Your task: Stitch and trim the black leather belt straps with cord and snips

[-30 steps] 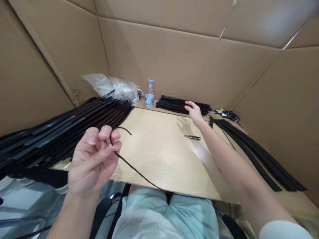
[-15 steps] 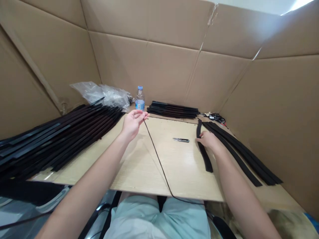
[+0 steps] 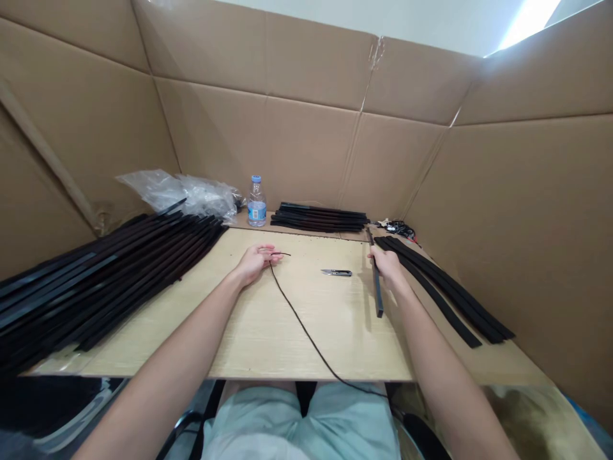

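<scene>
My left hand (image 3: 258, 262) pinches a thin dark cord (image 3: 301, 327) near its end, and a short tip sticks out past the fingers to the right. From there the cord runs down across the table and over its front edge by my lap. My right hand (image 3: 385, 263) is closed on a flat black strip (image 3: 378, 297), turned on its narrow edge. Thread snips (image 3: 336, 273) lie between the two hands. Several more black strips (image 3: 445, 287) lie just right of my right hand.
A large pile of black strips (image 3: 119, 268) covers the table's left side. At the back stand a water bottle (image 3: 257, 204), a crumpled clear plastic bag (image 3: 191, 195) and another strip stack (image 3: 318, 218). Cardboard walls (image 3: 306, 147) enclose the table (image 3: 297, 358).
My right hand has taken hold of the strip, which lay flat, and turned it on edge. My left hand has lowered with the cord. The head view has tilted up slightly.
</scene>
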A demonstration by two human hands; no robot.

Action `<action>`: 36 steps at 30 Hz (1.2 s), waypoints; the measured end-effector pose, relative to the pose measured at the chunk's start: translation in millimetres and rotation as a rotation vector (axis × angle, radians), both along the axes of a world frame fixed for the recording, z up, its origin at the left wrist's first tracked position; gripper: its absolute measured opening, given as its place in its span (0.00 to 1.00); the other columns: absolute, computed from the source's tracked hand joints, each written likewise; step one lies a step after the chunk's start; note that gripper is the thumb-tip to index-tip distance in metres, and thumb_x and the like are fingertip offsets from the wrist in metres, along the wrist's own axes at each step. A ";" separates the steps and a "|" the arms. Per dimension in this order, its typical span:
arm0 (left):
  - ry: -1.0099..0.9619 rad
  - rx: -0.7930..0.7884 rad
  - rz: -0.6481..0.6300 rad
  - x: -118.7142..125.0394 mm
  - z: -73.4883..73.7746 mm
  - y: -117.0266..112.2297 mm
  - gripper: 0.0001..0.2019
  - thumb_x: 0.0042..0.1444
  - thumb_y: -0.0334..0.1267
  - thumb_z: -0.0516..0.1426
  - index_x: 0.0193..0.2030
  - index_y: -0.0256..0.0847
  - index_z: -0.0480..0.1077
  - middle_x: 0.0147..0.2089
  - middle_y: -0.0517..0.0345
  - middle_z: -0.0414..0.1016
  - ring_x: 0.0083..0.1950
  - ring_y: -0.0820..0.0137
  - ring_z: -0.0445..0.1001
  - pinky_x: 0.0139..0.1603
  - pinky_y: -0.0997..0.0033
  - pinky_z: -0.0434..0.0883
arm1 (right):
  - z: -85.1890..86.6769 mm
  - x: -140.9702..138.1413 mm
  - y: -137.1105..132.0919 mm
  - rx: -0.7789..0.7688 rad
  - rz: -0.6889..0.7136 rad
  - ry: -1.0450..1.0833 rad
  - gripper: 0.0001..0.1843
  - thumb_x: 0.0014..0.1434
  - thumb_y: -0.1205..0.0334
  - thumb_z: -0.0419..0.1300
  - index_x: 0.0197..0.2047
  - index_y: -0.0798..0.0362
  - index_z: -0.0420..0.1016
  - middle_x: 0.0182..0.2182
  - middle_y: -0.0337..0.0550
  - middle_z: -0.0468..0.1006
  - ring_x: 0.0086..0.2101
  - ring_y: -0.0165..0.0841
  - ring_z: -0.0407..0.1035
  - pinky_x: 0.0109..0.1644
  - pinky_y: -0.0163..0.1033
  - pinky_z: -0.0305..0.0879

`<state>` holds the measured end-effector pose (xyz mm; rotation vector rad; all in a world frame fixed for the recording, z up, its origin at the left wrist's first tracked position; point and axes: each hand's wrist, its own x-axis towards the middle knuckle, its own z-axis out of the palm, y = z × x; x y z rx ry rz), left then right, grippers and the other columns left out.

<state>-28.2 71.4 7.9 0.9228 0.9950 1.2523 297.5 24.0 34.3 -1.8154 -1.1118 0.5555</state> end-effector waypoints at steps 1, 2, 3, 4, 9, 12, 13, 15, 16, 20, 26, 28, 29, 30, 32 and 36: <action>0.008 -0.004 -0.003 -0.2 -0.8 0.3 0.05 0.53 0.23 0.59 0.35 0.31 0.68 0.32 0.54 0.74 0.31 0.72 0.76 0.32 0.73 0.74 | 0.8 -4.5 -1.9 0.042 0.011 0.083 0.16 0.65 0.53 0.55 0.32 0.58 0.70 0.22 0.33 0.69 0.19 0.24 0.63 0.24 0.31 0.63; 0.016 -0.006 -0.006 0.1 -1.8 0.4 0.02 0.56 0.27 0.58 0.36 0.31 0.68 0.32 0.56 0.73 0.30 0.74 0.74 0.30 0.74 0.73 | 1.6 -9.7 -3.7 0.086 0.026 0.162 0.17 0.66 0.53 0.54 0.34 0.58 0.70 0.22 0.33 0.69 0.19 0.23 0.62 0.23 0.30 0.62; 0.023 -0.006 -0.013 0.9 -2.8 0.2 0.03 0.58 0.31 0.57 0.37 0.32 0.69 0.32 0.59 0.73 0.28 0.76 0.72 0.28 0.75 0.72 | 2.4 -15.3 -5.5 0.129 0.044 0.236 0.16 0.66 0.53 0.53 0.34 0.58 0.70 0.22 0.33 0.68 0.18 0.23 0.61 0.21 0.29 0.60; 0.030 -0.003 -0.022 2.0 -3.7 -0.4 0.05 0.60 0.34 0.56 0.38 0.33 0.69 0.32 0.60 0.72 0.27 0.77 0.70 0.26 0.76 0.71 | 3.1 -21.1 -7.0 0.169 0.066 0.304 0.16 0.66 0.53 0.53 0.34 0.58 0.69 0.22 0.33 0.68 0.17 0.22 0.59 0.20 0.28 0.58; 0.058 0.058 -0.119 12.6 -3.2 -12.0 0.06 0.58 0.35 0.57 0.33 0.33 0.69 0.29 0.62 0.71 0.22 0.79 0.65 0.22 0.78 0.65 | 1.7 -47.9 -10.6 0.306 0.215 0.564 0.15 0.57 0.53 0.61 0.28 0.54 0.63 0.20 0.33 0.70 0.15 0.22 0.59 0.15 0.28 0.55; 0.067 0.139 -0.150 19.7 0.8 -20.9 0.05 0.48 0.31 0.63 0.30 0.34 0.70 0.29 0.57 0.76 0.24 0.77 0.67 0.24 0.77 0.63 | -4.3 -58.4 -10.3 0.339 0.289 0.657 0.17 0.50 0.54 0.66 0.28 0.51 0.60 0.18 0.31 0.70 0.14 0.24 0.61 0.14 0.28 0.58; 0.069 0.170 -0.149 21.7 2.1 -23.0 0.07 0.45 0.31 0.64 0.31 0.34 0.71 0.30 0.55 0.77 0.26 0.75 0.70 0.26 0.76 0.64 | -6.6 -60.7 -9.9 0.349 0.302 0.678 0.18 0.49 0.54 0.67 0.29 0.51 0.60 0.17 0.30 0.69 0.14 0.24 0.61 0.13 0.28 0.58; 0.083 0.227 -0.140 24.8 4.3 -25.4 0.10 0.40 0.33 0.66 0.31 0.36 0.72 0.32 0.53 0.79 0.33 0.70 0.74 0.32 0.73 0.65 | -10.9 -63.9 -8.9 0.366 0.313 0.712 0.20 0.47 0.56 0.69 0.29 0.50 0.59 0.16 0.29 0.69 0.13 0.25 0.62 0.13 0.28 0.60; 0.096 0.250 -0.135 26.0 5.1 -26.0 0.11 0.39 0.35 0.66 0.31 0.36 0.73 0.32 0.52 0.80 0.35 0.68 0.74 0.33 0.72 0.65 | -12.7 -65.1 -8.4 0.372 0.316 0.728 0.21 0.46 0.56 0.70 0.30 0.50 0.59 0.17 0.30 0.70 0.14 0.25 0.64 0.14 0.28 0.63; 0.186 0.325 -0.114 31.6 7.4 -28.0 0.12 0.42 0.42 0.65 0.31 0.36 0.73 0.33 0.47 0.81 0.31 0.67 0.72 0.32 0.69 0.64 | -17.6 -70.7 -6.4 0.378 0.311 0.783 0.21 0.45 0.59 0.72 0.30 0.50 0.60 0.19 0.32 0.72 0.17 0.29 0.71 0.19 0.32 0.73; 0.318 0.450 -0.001 41.5 9.6 -37.5 0.07 0.56 0.42 0.54 0.36 0.42 0.62 0.29 0.54 0.80 0.28 0.70 0.65 0.34 0.70 0.62 | -22.6 -79.0 -5.9 0.377 0.301 0.832 0.21 0.47 0.60 0.72 0.29 0.52 0.60 0.17 0.36 0.73 0.19 0.32 0.73 0.22 0.33 0.76; 0.354 0.485 0.026 42.6 10.6 -40.3 0.05 0.59 0.39 0.50 0.35 0.44 0.56 0.30 0.55 0.81 0.28 0.70 0.65 0.35 0.70 0.62 | -22.8 -79.6 -7.1 0.365 0.315 0.840 0.20 0.48 0.59 0.71 0.29 0.52 0.60 0.17 0.36 0.73 0.18 0.32 0.73 0.22 0.33 0.76; 0.376 0.498 0.033 42.6 11.3 -41.4 0.06 0.60 0.38 0.49 0.34 0.44 0.53 0.30 0.55 0.81 0.28 0.70 0.65 0.35 0.70 0.62 | -22.6 -79.7 -7.8 0.359 0.322 0.844 0.20 0.49 0.59 0.71 0.30 0.52 0.60 0.17 0.37 0.73 0.18 0.32 0.73 0.22 0.33 0.76; 0.399 0.509 0.039 42.2 12.0 -42.4 0.07 0.60 0.36 0.49 0.33 0.45 0.52 0.30 0.54 0.81 0.28 0.70 0.65 0.35 0.70 0.62 | -22.2 -79.9 -8.7 0.353 0.330 0.849 0.21 0.49 0.59 0.70 0.30 0.51 0.59 0.17 0.37 0.74 0.18 0.33 0.73 0.23 0.34 0.76; 0.451 0.523 0.057 40.9 13.3 -43.9 0.08 0.59 0.35 0.51 0.32 0.45 0.52 0.30 0.54 0.81 0.26 0.70 0.66 0.33 0.70 0.62 | -21.3 -80.9 -10.6 0.344 0.346 0.860 0.21 0.51 0.58 0.69 0.30 0.50 0.57 0.18 0.36 0.74 0.21 0.34 0.75 0.26 0.36 0.77; 0.539 0.540 0.108 38.8 14.9 -45.7 0.08 0.57 0.34 0.53 0.32 0.44 0.55 0.31 0.54 0.81 0.25 0.69 0.67 0.32 0.70 0.63 | -20.8 -85.1 -13.6 0.322 0.389 0.875 0.20 0.54 0.58 0.67 0.30 0.49 0.55 0.20 0.37 0.76 0.26 0.37 0.77 0.31 0.39 0.78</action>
